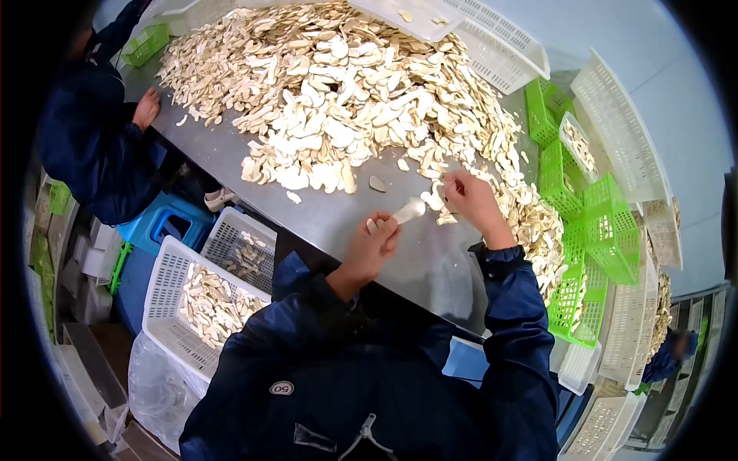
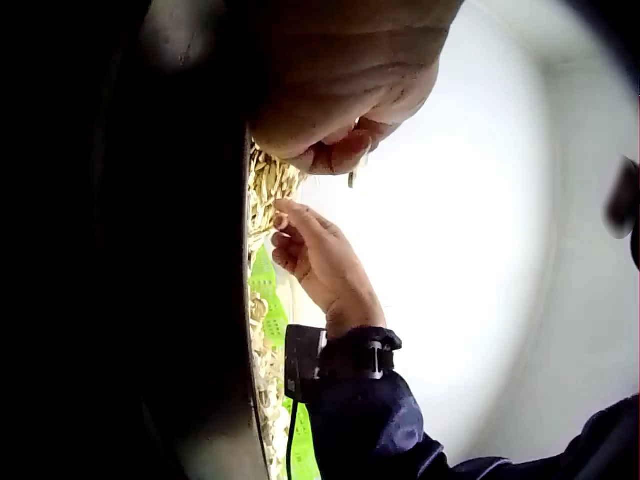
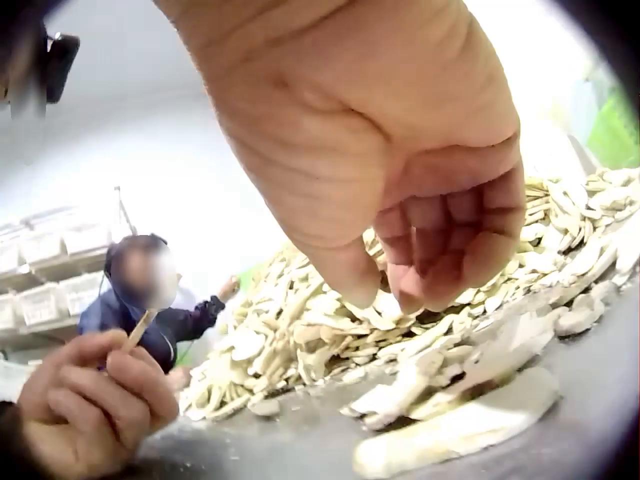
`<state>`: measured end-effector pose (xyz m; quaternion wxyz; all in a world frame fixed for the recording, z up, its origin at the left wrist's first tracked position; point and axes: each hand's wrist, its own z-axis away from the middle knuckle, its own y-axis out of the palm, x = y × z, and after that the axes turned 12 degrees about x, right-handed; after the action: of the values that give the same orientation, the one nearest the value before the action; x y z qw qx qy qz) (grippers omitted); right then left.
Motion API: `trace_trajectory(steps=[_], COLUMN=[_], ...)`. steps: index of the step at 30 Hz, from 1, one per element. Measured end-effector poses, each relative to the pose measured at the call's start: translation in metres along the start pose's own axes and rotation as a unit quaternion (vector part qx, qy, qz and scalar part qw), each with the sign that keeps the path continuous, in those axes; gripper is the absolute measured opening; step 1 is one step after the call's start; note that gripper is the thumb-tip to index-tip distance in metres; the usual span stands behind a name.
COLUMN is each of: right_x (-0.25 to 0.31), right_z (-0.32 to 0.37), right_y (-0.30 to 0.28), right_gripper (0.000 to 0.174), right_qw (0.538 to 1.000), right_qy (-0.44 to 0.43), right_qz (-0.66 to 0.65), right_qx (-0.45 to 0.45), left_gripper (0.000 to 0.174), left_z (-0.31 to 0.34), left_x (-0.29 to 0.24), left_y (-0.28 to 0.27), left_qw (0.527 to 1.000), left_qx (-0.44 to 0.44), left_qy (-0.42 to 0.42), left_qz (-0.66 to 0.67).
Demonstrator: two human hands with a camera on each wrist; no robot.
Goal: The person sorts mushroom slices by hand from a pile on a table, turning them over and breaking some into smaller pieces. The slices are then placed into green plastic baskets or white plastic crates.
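Pale mushroom slices (image 1: 346,115) are heaped over a metal table (image 1: 307,223). My left hand (image 1: 367,247) pinches a mushroom slice (image 1: 409,210) between thumb and fingers, over the table's near edge. In the right wrist view the left hand (image 3: 95,405) shows at lower left with the slice edge-on. My right hand (image 1: 473,200) is over loose slices at the heap's near edge, fingers loosely bent. Seen from its wrist, the right hand (image 3: 400,180) has a gap between thumb and fingertips, with nothing held there. A long slice (image 3: 455,425) lies below it.
Green baskets (image 1: 560,180) and a white crate (image 1: 500,50) line the table's right and far sides. At lower left, a white crate (image 1: 165,307) holds more slices. Another person (image 1: 96,138) stands at the table's left end.
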<state>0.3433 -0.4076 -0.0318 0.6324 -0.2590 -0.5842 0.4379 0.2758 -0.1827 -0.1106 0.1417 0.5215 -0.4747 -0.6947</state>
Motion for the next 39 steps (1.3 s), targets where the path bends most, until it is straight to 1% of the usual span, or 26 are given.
trace_trajectory(steps=[2,5,6,8,9,11,12,14,15,16,19,22,25,28,31,32,35,39], right_x=[-0.005,-0.005,-0.004,0.0,0.002,-0.005,-0.008,-0.013,-0.01,-0.007,0.005,0.009,0.006,0.015,0.022,0.021,0.036,0.046], right_z=[0.0,0.004,0.005,0.009,0.01,0.008,0.008,0.009,0.011,0.013,0.018,0.02,0.021,0.029,0.035,0.036,0.037,0.035], right_y=[0.011,0.02,0.022,0.023,0.023,0.027,0.027,0.027,0.026,0.025,0.019,0.026,0.032,0.03,0.031,0.032,0.036,0.034], right_gripper=[0.037,0.048,0.053,0.045,0.04,0.028,0.023,0.017,0.015,0.016,0.014,0.019,0.027,0.026,0.025,0.025,0.027,0.027], right_qw=[0.998,0.994,0.994,0.998,0.999,0.999,0.999,0.998,0.997,0.995,0.998,0.987,0.982,0.966,0.959,0.954,0.9,0.904], right_qy=[0.01,-0.028,-0.035,-0.028,-0.026,-0.034,-0.038,-0.055,-0.063,-0.071,-0.009,-0.079,-0.096,-0.1,-0.037,-0.064,-0.085,-0.075], right_qz=[0.056,0.106,0.099,0.052,0.028,0.014,0.007,-0.005,-0.011,-0.022,-0.05,-0.072,-0.121,-0.225,-0.279,-0.292,-0.426,-0.421], right_qx=[0.029,0.013,0.015,0.019,0.02,-0.002,-0.014,-0.037,-0.049,-0.071,-0.047,-0.117,-0.104,-0.078,-0.038,-0.025,-0.037,0.0], left_gripper=[0.007,0.011,0.012,0.014,0.014,0.014,0.014,0.014,0.013,0.013,0.01,0.007,0.005,0.006,0.007,0.008,0.012,0.007], left_z=[0.0,-0.001,0.0,0.0,0.0,0.001,0.0,-0.002,-0.001,-0.001,-0.002,-0.004,-0.004,-0.003,-0.003,-0.003,-0.002,-0.002], left_x=[-0.001,-0.004,-0.003,-0.003,-0.004,-0.005,-0.005,-0.003,-0.003,-0.004,-0.001,0.001,0.002,0.0,0.001,0.001,-0.004,-0.001], left_y=[-0.003,0.002,0.0,-0.005,-0.004,0.0,-0.002,-0.006,-0.005,-0.003,-0.004,-0.006,-0.007,-0.004,-0.007,-0.008,0.004,-0.003], left_qw=[0.999,0.999,0.999,1.0,1.0,1.0,0.999,0.999,0.998,0.998,0.998,0.998,0.998,0.999,0.999,0.998,0.999,0.998], left_qx=[0.012,-0.006,0.003,0.02,0.014,0.003,0.014,0.036,0.031,0.027,0.028,0.039,0.036,0.031,0.04,0.045,0.005,0.035], left_qy=[0.001,0.006,0.005,0.001,0.005,0.013,0.016,0.022,0.023,0.024,0.03,0.032,0.031,0.028,0.024,0.023,0.033,0.026], left_qz=[0.039,0.045,0.039,0.024,0.025,0.026,0.029,0.035,0.039,0.044,0.044,0.033,0.038,0.036,0.028,0.026,0.043,0.046])
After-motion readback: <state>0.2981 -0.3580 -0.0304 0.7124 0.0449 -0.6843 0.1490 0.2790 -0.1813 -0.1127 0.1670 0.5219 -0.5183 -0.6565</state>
